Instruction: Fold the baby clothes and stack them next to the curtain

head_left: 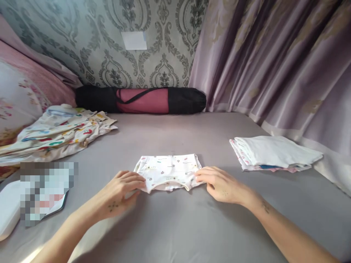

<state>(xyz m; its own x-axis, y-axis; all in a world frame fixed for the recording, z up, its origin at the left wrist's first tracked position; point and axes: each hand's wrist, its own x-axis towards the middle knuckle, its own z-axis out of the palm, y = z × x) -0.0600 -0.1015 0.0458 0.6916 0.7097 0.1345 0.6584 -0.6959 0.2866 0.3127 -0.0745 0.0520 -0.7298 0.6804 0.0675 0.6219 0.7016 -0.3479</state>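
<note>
A small white baby shirt (170, 168) with a scattered print lies folded into a low rectangle on the grey sheet. Its curved neckline faces me along the near edge. At its left side my left hand (124, 188) has its fingers closed on the near corner, the thumb lower down. My right hand (219, 182) grips the right side in the same way, fingers over the cloth and thumb tucked under. Parts of both side edges are hidden under my fingers.
Folded white clothes (276, 151) form a stack on the right. Loose printed clothes (63, 131) lie heaped at left. Nearer are a blurred-out phone-like object (52, 197) and a white case (9, 208). A black and pink rolled bag (142, 100) rests against the wall.
</note>
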